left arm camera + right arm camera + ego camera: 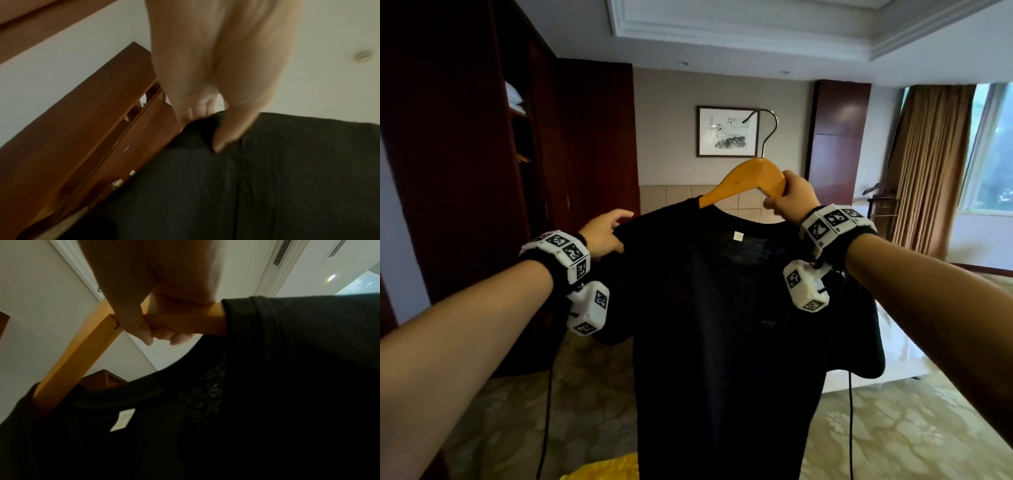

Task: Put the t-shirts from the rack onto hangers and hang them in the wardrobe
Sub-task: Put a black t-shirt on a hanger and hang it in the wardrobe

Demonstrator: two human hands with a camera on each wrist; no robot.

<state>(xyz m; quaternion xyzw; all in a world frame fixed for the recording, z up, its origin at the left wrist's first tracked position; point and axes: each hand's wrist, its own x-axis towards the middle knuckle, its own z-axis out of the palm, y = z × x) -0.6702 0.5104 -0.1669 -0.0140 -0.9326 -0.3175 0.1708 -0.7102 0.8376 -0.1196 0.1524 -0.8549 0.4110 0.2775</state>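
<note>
A black t-shirt (719, 308) hangs in front of me on a wooden hanger (746, 178) with a metal hook (768, 126). Both arms of the hanger run inside the collar, and its middle rises bare above the neckline. My right hand (787, 198) grips the hanger's right arm (185, 321) just beside the collar (257, 313). My left hand (604, 233) pinches the shirt's left shoulder (205, 129) between thumb and fingers. A white label (738, 235) shows inside the neck. The dark wooden wardrobe (517, 137) stands open at the left.
A bed with a tiled headboard (688, 198) and a framed picture (727, 132) lie behind the shirt. Brown curtains (928, 164) and a window fill the right side. A wooden valet stand (880, 202) stands by the curtains. Yellow cloth (602, 467) lies low in front.
</note>
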